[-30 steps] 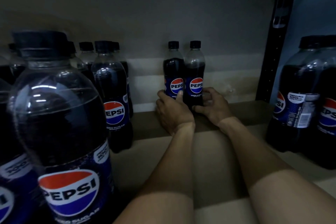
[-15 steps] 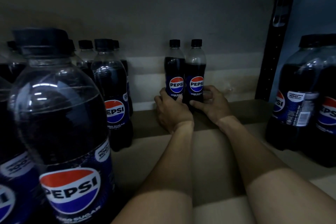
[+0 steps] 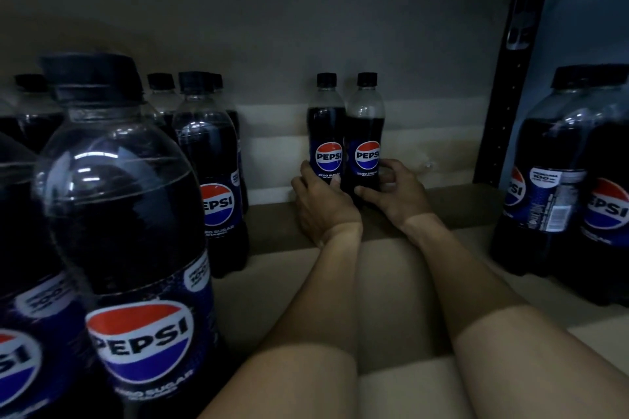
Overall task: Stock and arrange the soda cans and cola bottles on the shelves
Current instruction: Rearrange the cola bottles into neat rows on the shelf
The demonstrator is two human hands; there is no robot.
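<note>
At the shelf's (image 3: 391, 282) back edge, the left Pepsi bottle (image 3: 328, 143) and right Pepsi bottle (image 3: 366, 143) stand upright, touching, labels forward. The left hand (image 3: 323, 204) and right hand (image 3: 398, 197) each curl round one base, likely squaring the pair to start a row.

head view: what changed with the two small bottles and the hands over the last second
Hardly anything. The left hand has slid slightly down the left small bottle, baring more of its label. The right hand keeps holding the right small bottle at its base. Nothing was let go. Both bottles stay upright, side by side at the back wall, and the large bottles at the left are unmoved.
</note>
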